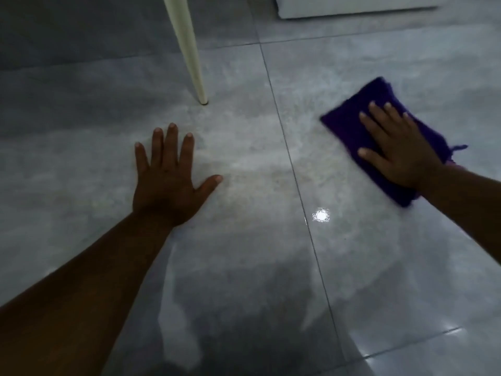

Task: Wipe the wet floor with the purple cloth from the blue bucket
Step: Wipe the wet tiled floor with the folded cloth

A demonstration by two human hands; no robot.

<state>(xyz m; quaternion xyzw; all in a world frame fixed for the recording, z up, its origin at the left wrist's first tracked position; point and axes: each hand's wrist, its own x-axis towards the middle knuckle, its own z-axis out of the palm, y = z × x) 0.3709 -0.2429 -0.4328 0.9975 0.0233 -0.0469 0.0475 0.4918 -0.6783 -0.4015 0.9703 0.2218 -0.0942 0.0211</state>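
Note:
A folded purple cloth (349, 115) lies flat on the grey tiled floor (244, 267) at the right. My right hand (398, 150) presses down on top of it, palm flat and fingers spread. On the left, my left hand (168, 180) rests flat on the bare tile with its fingers apart and nothing in it. The tiles shine with a wet sheen, and a bright light spot (321, 215) reflects between my arms. The blue bucket is out of sight.
A cream furniture leg (189, 55) stands on the floor just beyond my left hand. A white base of some furniture (352, 6) sits at the top right. A dark grout line (292, 164) runs between my hands.

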